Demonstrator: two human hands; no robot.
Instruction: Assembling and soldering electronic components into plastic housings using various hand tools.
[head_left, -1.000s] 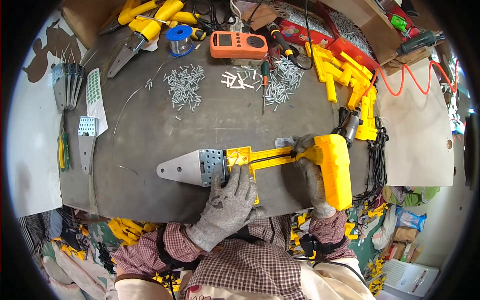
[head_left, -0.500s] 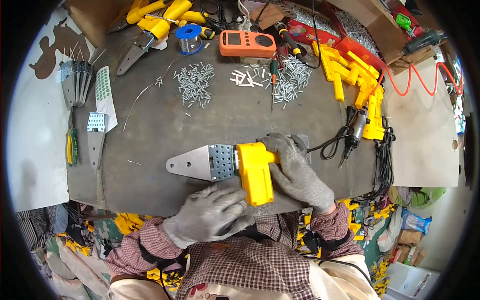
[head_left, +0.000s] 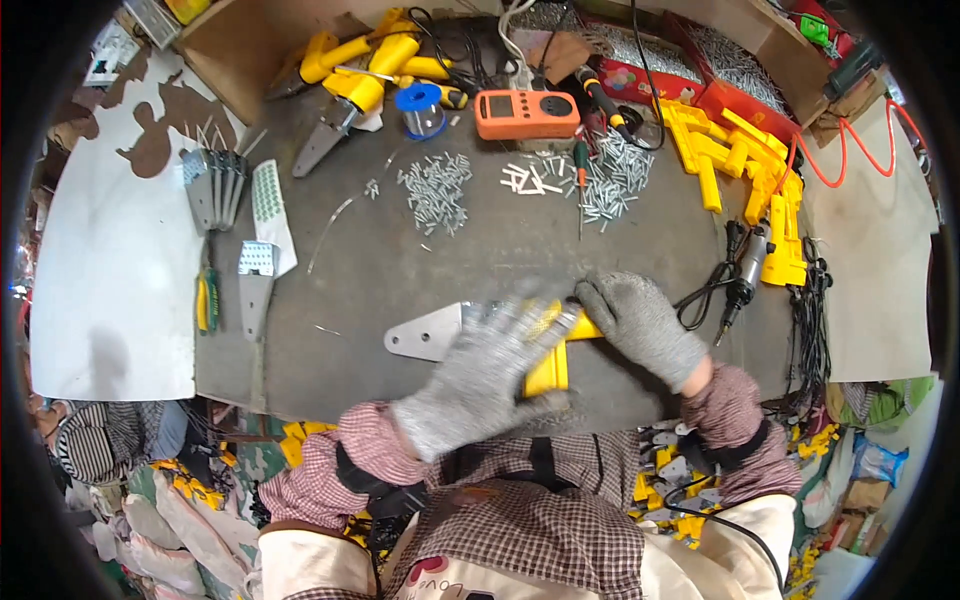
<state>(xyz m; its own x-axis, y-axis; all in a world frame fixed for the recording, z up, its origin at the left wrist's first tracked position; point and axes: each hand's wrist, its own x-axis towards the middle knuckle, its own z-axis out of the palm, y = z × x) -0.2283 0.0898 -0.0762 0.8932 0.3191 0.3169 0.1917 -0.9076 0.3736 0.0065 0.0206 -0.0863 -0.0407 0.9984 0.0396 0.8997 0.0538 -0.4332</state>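
A pipe welding iron with a yellow pistol-shaped housing [head_left: 546,374] and a tapered grey metal plate [head_left: 425,333] lies at the table's near side, its plate pointing left. My left hand [head_left: 470,375], in a grey glove, is over the joint between plate and housing. Its fingers are stretched out and blurred by motion, with the thumb apart, and they hide the perforated part. At the right end of the yellow housing, the fingers of my gloved right hand [head_left: 645,325] are curled against it, gripping it.
Beyond my hands lie screw piles [head_left: 435,193], a screwdriver [head_left: 581,170], an orange meter [head_left: 527,114] and a solder spool [head_left: 420,110]. Yellow housings [head_left: 735,150] and a corded power screwdriver [head_left: 745,275] lie right. Another metal plate [head_left: 256,290] and pliers [head_left: 207,300] are left.
My left hand has moved from beside the housing up over it, fingers now extended across the joint. My right hand stays at the housing's right end. The whole view has shifted, moving the scene rightward.
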